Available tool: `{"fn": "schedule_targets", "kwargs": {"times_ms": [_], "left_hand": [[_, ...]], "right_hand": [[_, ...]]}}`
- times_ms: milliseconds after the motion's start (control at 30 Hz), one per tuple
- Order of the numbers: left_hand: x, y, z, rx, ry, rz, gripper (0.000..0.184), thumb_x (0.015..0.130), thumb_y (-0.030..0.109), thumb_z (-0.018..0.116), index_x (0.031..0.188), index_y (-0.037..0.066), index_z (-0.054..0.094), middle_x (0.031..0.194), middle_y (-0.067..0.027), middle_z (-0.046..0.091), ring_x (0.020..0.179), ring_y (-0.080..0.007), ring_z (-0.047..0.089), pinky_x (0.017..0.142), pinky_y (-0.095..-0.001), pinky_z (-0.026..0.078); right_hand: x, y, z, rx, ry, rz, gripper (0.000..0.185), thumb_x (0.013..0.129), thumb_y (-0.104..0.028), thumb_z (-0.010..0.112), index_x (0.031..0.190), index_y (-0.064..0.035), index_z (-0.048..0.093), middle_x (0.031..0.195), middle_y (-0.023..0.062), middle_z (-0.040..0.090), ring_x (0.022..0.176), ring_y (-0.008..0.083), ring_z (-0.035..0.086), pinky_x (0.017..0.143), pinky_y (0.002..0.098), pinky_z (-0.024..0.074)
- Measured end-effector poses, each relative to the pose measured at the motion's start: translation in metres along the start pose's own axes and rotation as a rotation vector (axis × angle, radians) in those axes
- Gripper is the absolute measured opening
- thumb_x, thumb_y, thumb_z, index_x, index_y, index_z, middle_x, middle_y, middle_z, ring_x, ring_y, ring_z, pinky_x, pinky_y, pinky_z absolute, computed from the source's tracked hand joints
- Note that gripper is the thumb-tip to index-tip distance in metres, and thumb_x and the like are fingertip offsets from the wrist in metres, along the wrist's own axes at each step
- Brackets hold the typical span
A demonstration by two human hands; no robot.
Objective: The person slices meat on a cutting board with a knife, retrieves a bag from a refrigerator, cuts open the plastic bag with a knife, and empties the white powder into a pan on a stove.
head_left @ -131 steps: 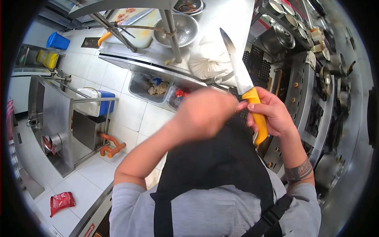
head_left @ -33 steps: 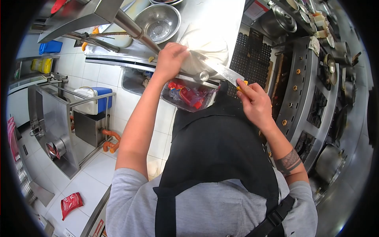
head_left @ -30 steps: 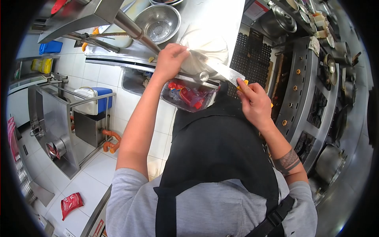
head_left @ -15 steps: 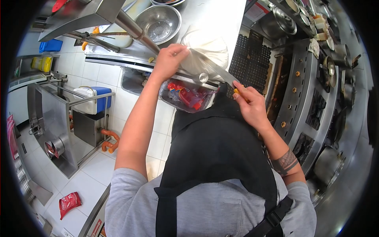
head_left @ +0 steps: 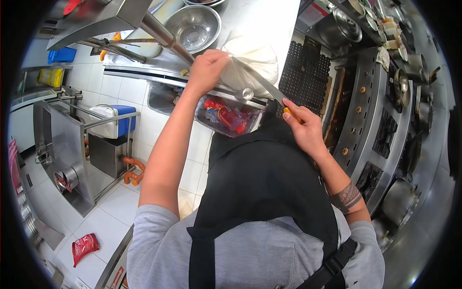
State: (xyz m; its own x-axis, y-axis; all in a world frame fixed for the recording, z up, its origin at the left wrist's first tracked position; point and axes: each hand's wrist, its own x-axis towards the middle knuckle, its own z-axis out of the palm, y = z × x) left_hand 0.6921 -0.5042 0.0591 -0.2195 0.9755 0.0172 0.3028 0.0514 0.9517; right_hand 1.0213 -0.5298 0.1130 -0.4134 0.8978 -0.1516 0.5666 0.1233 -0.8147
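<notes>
My right hand (head_left: 306, 129) is closed around the yellow handle (head_left: 288, 111) of a long knife. The knife's blade (head_left: 262, 83) slants up and left across a white bag (head_left: 255, 60) on the steel table, showing only a narrow side. At the blade's far end, my left hand (head_left: 208, 72) has its fingertips pinched together. Whether they grip the blade tip or the bag is too small to tell. A small round metal item (head_left: 248, 94) lies at the table's edge below the bag.
A metal colander (head_left: 193, 29) stands on the table behind a steel post (head_left: 166, 34). Under the table edge is a bin (head_left: 226, 118) with red packaging. To the right runs a stove (head_left: 358, 111). On the floor at lower left lies a red packet (head_left: 85, 249).
The knife, earlier held upright, now lies across the bag, its blade turned from broad face to narrow side. My left hand has moved from near the handle to the blade's far end.
</notes>
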Motion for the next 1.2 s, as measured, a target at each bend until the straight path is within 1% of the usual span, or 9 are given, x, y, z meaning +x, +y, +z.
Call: {"fn": "schedule_targets", "kwargs": {"times_ms": [233,367,433,533,633,700,833,1033,1200], "left_hand": [[-0.005,-0.014,0.011,-0.144,0.074,-0.017,0.028,0.095,0.021,0.067,0.107,-0.002,0.077,0.110,-0.0138,0.076,0.109,-0.0204,0.068,0.099,-0.0310,0.050],[-0.005,-0.017,0.009,-0.203,0.047,-0.070,0.030,0.097,0.022,0.067,0.110,-0.003,0.076,0.110,-0.0134,0.076,0.106,-0.0181,0.068,0.096,-0.0305,0.050],[-0.005,-0.014,0.008,-0.201,0.016,-0.105,0.030,0.097,0.022,0.067,0.111,-0.003,0.075,0.109,-0.0133,0.076,0.104,-0.0181,0.069,0.094,-0.0305,0.050],[-0.005,-0.012,0.008,-0.118,0.010,-0.180,0.031,0.097,0.023,0.067,0.112,-0.003,0.075,0.108,-0.0140,0.076,0.101,-0.0181,0.069,0.091,-0.0312,0.051],[-0.006,-0.012,0.007,-0.024,0.036,-0.109,0.031,0.098,0.024,0.066,0.111,-0.003,0.075,0.105,-0.0141,0.075,0.098,-0.0162,0.068,0.089,-0.0312,0.052],[-0.005,-0.009,0.004,0.020,-0.012,-0.138,0.028,0.102,0.019,0.067,0.117,-0.003,0.074,0.105,-0.0033,0.075,0.098,-0.0086,0.063,0.090,-0.0269,0.049],[0.000,-0.010,0.000,0.000,-0.041,-0.185,0.028,0.101,0.018,0.068,0.117,-0.003,0.074,0.106,-0.0038,0.075,0.097,-0.0087,0.063,0.089,-0.0265,0.050],[0.004,-0.017,0.004,-0.251,-0.018,-0.294,0.028,0.100,0.017,0.069,0.118,-0.003,0.075,0.108,-0.0024,0.075,0.098,-0.0079,0.064,0.091,-0.0244,0.048],[0.010,-0.022,-0.004,-0.518,-0.067,-0.328,0.027,0.099,0.016,0.066,0.119,0.000,0.076,0.111,-0.0038,0.076,0.100,-0.0099,0.066,0.094,-0.0245,0.048]], "right_hand": [[0.000,0.000,0.006,0.342,-0.104,0.262,0.038,0.096,-0.012,0.072,0.134,-0.0072,0.070,0.076,0.0021,0.064,0.073,0.0057,0.053,0.072,0.0262,0.0470],[0.003,-0.003,0.002,0.400,-0.138,0.330,0.039,0.095,-0.013,0.073,0.134,-0.0086,0.071,0.074,0.0029,0.063,0.071,0.0089,0.057,0.070,0.0274,0.0475],[0.007,-0.009,-0.007,-0.149,-0.071,0.021,0.039,0.093,-0.014,0.075,0.132,-0.0149,0.073,0.077,0.0041,0.063,0.070,0.0170,0.061,0.069,0.0306,0.0497],[0.004,-0.024,-0.014,-0.492,0.102,-0.199,0.040,0.090,-0.015,0.077,0.129,-0.0216,0.074,0.081,0.0056,0.061,0.072,0.0244,0.062,0.066,0.0344,0.0510],[0.007,-0.014,-0.016,-0.542,0.162,-0.324,0.041,0.088,-0.014,0.077,0.127,-0.0249,0.074,0.085,0.0056,0.061,0.074,0.0247,0.063,0.064,0.0359,0.0516],[0.009,-0.008,-0.012,-0.524,0.176,-0.344,0.042,0.087,-0.014,0.078,0.127,-0.0245,0.074,0.084,0.0057,0.061,0.074,0.0242,0.063,0.064,0.0358,0.0516],[0.009,0.003,0.001,-0.440,0.200,-0.345,0.042,0.087,-0.012,0.078,0.128,-0.0234,0.074,0.084,0.0063,0.062,0.073,0.0240,0.063,0.065,0.0355,0.0519],[0.008,0.008,0.016,-0.183,0.164,-0.235,0.038,0.090,-0.010,0.077,0.127,-0.0180,0.076,0.081,0.0074,0.061,0.068,0.0228,0.061,0.064,0.0349,0.0504],[0.011,0.004,0.014,-0.202,0.202,-0.264,0.036,0.090,-0.009,0.077,0.125,-0.0171,0.076,0.079,0.0065,0.061,0.067,0.0210,0.060,0.064,0.0341,0.0496]]}}
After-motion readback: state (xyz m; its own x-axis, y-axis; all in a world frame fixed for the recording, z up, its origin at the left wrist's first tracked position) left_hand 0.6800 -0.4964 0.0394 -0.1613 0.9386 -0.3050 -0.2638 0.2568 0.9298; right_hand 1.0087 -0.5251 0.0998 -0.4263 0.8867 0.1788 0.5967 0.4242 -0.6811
